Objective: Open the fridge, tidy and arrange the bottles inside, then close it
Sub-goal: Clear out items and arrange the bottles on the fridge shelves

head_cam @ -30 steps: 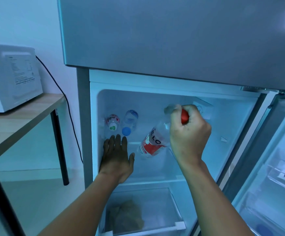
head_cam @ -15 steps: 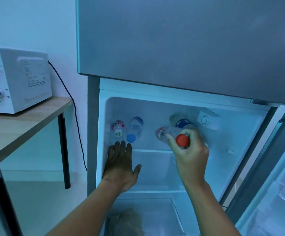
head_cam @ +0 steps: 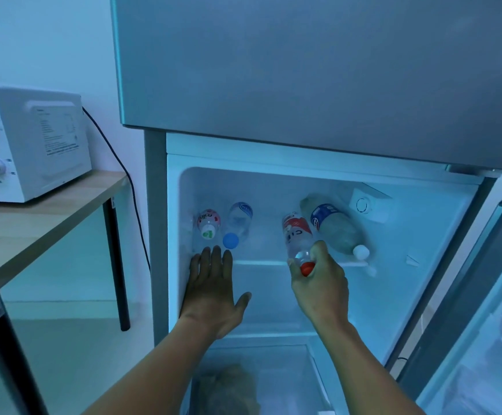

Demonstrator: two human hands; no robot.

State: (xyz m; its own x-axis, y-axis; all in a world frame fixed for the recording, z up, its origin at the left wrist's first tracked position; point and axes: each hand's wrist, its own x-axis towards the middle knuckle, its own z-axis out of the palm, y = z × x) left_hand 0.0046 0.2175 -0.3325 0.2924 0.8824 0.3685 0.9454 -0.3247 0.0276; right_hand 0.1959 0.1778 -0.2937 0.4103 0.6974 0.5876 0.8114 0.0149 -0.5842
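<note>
- Now your right hand (head_cam: 318,283) grips the red-capped bottle (head_cam: 297,235) at its neck; it lies on the top shelf (head_cam: 261,262), long axis front to back, cap toward you.
- It is clear plastic with a red-and-white label, just beside the white-capped bottle (head_cam: 336,227).
- Your left hand (head_cam: 214,287) is open, fingers spread, at the shelf's edge.
</note>
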